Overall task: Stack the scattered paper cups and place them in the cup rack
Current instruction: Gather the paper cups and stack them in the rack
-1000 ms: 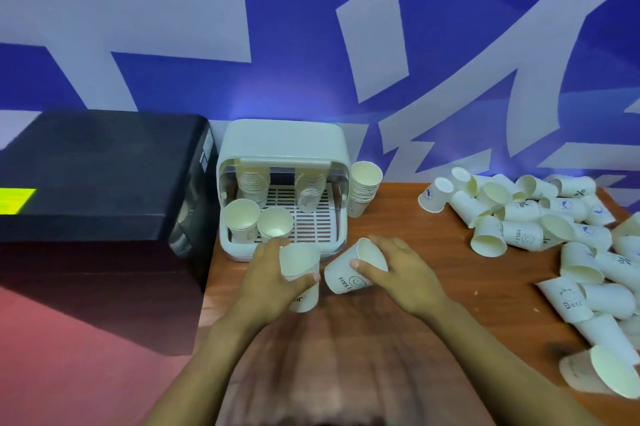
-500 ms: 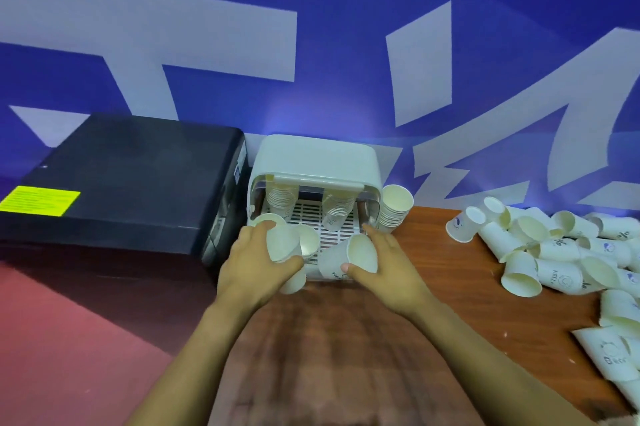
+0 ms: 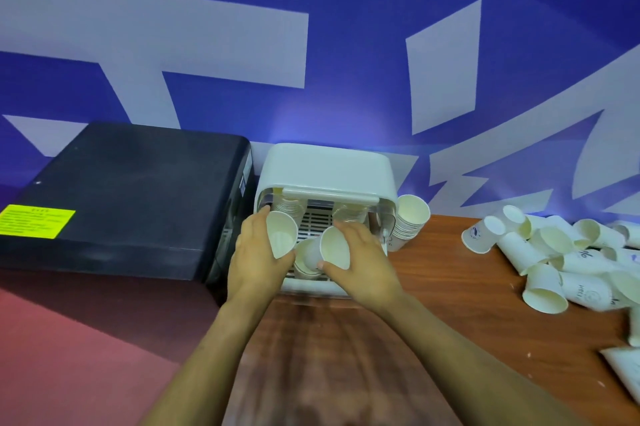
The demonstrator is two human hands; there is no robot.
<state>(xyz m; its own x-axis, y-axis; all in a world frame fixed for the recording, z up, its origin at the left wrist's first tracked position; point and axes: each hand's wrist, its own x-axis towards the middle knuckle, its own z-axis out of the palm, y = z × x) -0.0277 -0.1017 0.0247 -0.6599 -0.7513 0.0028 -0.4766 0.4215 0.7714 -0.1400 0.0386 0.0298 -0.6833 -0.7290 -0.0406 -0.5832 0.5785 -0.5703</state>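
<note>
A white cup rack [image 3: 327,166] with a raised lid stands on the wooden table [image 3: 450,308], holding cup stacks at its back. My left hand [image 3: 254,257] grips a white paper cup [image 3: 281,234], mouth toward me, at the rack's front left. My right hand [image 3: 363,261] grips a second paper cup [image 3: 330,248], tilted with its mouth facing right, just over the rack's front. Another cup stack [image 3: 304,266] sits in the rack under both hands, partly hidden. Scattered paper cups [image 3: 554,256] lie in a heap at the right.
A black box [image 3: 121,197] with a yellow label stands left of the rack, close against it. A stack of cups [image 3: 410,223] leans on the table by the rack's right side. A blue and white wall rises behind.
Both hands have carried their cups forward from the table in front of the rack up to its opening. The view has shifted left and nearer the rack.
</note>
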